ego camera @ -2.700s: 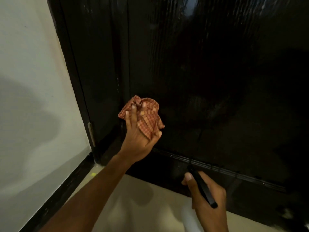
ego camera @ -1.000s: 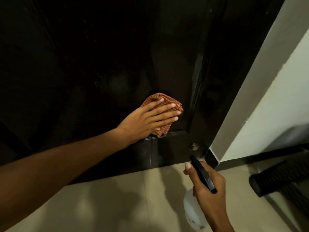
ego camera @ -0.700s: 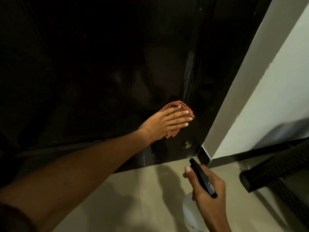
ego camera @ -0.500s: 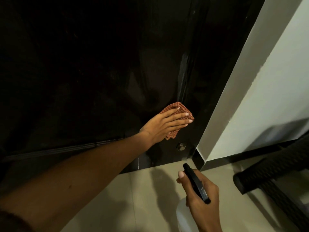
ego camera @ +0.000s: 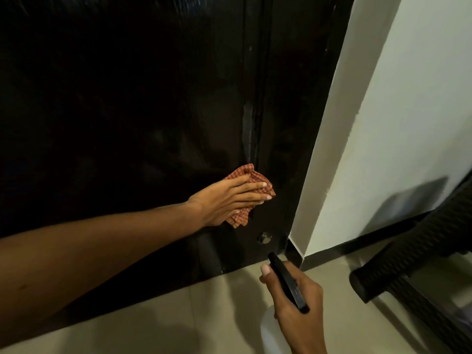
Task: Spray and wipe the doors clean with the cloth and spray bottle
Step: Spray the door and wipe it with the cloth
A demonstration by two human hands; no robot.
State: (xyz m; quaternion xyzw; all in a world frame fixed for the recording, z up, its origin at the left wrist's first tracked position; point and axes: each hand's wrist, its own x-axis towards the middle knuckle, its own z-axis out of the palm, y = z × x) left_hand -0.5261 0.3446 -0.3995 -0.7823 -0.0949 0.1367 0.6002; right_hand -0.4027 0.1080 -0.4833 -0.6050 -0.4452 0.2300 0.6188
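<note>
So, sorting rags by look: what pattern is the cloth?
The cloth is orange-and-cream checked; head view.

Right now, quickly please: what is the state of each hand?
Left hand: open, straight fingers pressing the cloth on the door.
Right hand: closed around the spray bottle.

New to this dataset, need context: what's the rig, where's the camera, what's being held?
No machine here: a person works with bare hands, and the single picture comes from a wide-angle camera worn on the head, looking forward and down. The left hand presses a checked cloth with straight fingers against the lower part of a dark door. The right hand has its grip round a spray bottle, held low over the tiled floor. A small round metal fitting sits near the door's bottom. A white wall and dark woven furniture are on the right.
</note>
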